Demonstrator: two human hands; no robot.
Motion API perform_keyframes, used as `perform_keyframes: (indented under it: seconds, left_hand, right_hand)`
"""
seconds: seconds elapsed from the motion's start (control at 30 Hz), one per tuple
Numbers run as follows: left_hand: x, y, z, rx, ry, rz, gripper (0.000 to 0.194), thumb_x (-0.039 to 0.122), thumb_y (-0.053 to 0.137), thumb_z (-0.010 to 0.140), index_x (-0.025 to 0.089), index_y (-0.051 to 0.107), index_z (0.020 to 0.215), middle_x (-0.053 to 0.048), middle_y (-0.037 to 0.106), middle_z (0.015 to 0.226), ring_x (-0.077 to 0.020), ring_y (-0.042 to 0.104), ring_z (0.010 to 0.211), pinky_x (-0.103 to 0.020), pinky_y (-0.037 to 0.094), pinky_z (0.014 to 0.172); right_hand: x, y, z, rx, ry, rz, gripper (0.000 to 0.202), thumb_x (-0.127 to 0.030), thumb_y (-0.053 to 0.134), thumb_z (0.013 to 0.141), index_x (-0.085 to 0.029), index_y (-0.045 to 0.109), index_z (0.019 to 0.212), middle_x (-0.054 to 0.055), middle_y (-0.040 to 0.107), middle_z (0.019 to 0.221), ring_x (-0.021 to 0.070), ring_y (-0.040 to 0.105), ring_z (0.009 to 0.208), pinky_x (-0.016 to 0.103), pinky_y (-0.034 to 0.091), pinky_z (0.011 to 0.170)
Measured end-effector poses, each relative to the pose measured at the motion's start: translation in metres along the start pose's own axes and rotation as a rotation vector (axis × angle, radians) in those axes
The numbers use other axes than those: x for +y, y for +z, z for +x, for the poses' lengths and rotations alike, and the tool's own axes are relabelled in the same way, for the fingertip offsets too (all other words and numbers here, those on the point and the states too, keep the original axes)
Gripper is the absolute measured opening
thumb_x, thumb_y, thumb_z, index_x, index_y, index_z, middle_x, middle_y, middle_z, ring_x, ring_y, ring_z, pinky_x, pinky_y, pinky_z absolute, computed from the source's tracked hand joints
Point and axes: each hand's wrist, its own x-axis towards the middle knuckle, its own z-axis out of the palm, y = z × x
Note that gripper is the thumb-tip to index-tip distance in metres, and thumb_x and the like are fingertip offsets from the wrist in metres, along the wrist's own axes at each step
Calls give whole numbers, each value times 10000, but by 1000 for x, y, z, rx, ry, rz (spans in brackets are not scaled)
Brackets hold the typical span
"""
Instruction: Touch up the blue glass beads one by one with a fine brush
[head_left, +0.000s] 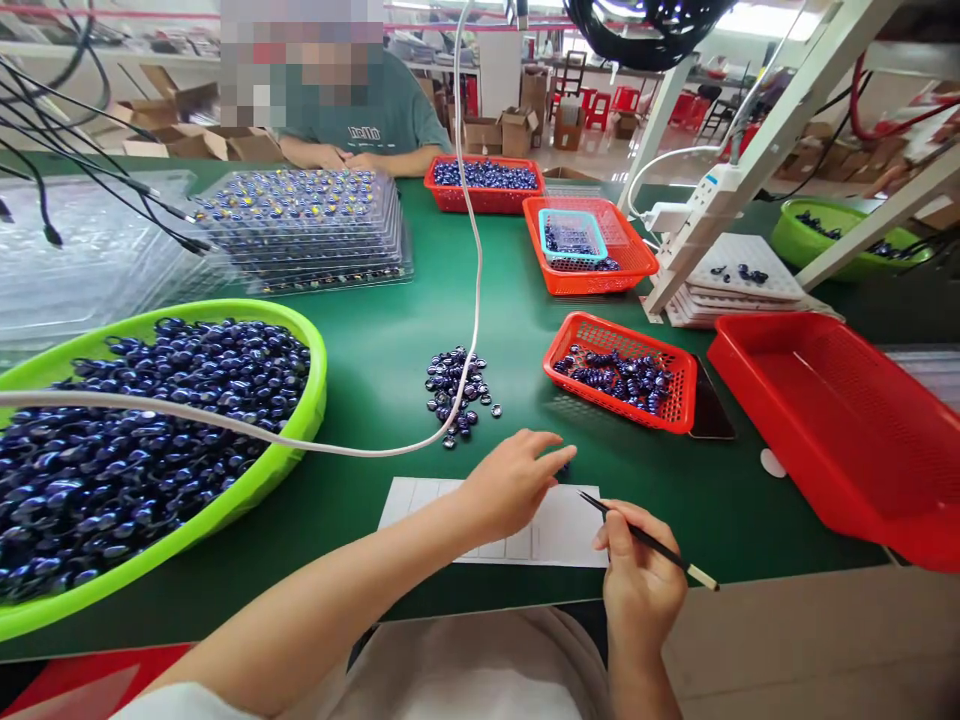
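Note:
My left hand [517,482] reaches across a white ruled sheet [570,540], its fingers stretched out and a little apart. Just beside its fingertips lies a small dark blue piece [565,467], mostly covered by them; whether they touch it is unclear. In my right hand [643,570] is a pair of black tweezers [660,548], gripped like a pen, with the tips pointing up and left toward my left hand. Beyond the sheet is a loose pile of shiny dark blue pieces [454,385]. An orange basket [556,375] to its right holds more small dark coiled-looking parts.
A big green basin [319,375] full of blue pieces stands at left. A white cable [477,250] hangs across the table. Stacked clear trays [390,240], more red baskets [435,195], a red tub [832,490] and a metal post [705,210] surround the area. Someone sits opposite.

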Motion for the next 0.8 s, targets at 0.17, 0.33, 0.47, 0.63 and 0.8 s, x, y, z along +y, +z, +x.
perform_keyframes:
  seconds: [0.17, 0.33, 0.47, 0.63, 0.8]
  left_hand:
    - [-12, 22, 21, -98, 43, -79, 270, 38, 528, 923, 149, 678, 1119, -105, 698, 1054, -230, 622, 998, -336, 546, 862]
    - [-19, 24, 17, -72, -101, -80, 232, 91, 640, 888, 161, 671, 1107, -86, 713, 1015, -228, 662, 959, -319, 545, 833]
    - [-17, 24, 15, -74, -169, -95, 229, 154, 732, 843, 158, 669, 1063, -50, 715, 900, -195, 675, 816, -275, 541, 741]
    - [-13, 20, 11, -65, -169, -130, 168, 139, 706, 865, 138, 683, 1032, -49, 705, 878, -167, 659, 757, -253, 530, 712]
    - [-2, 1, -26, -20, -9, -207, 198, 117, 549, 948, 124, 667, 1107, -93, 674, 943, -186, 633, 838, -276, 519, 744]
  right_hand:
    - [0, -2, -2, -17, 24, 23, 96, -258, 735, 885, -185, 697, 934, 65, 703, 981, 90, 594, 553, 246, 518, 527]
    - [-1, -1, -3, -36, 19, 45, 83, -243, 732, 888, -195, 698, 945, 62, 707, 998, 92, 604, 570, 252, 529, 550]
    - [1, -1, -2, -51, 12, 43, 78, -233, 730, 888, -193, 701, 948, 60, 709, 991, 89, 605, 568, 251, 530, 558]
    - [2, -1, 0, -49, 9, 53, 94, -256, 736, 880, -201, 697, 945, 51, 704, 977, 87, 600, 559, 250, 530, 561]
    - [-15, -8, 6, -194, 123, -77, 154, -346, 734, 873, -210, 700, 938, 25, 689, 860, 103, 595, 555, 238, 519, 543]
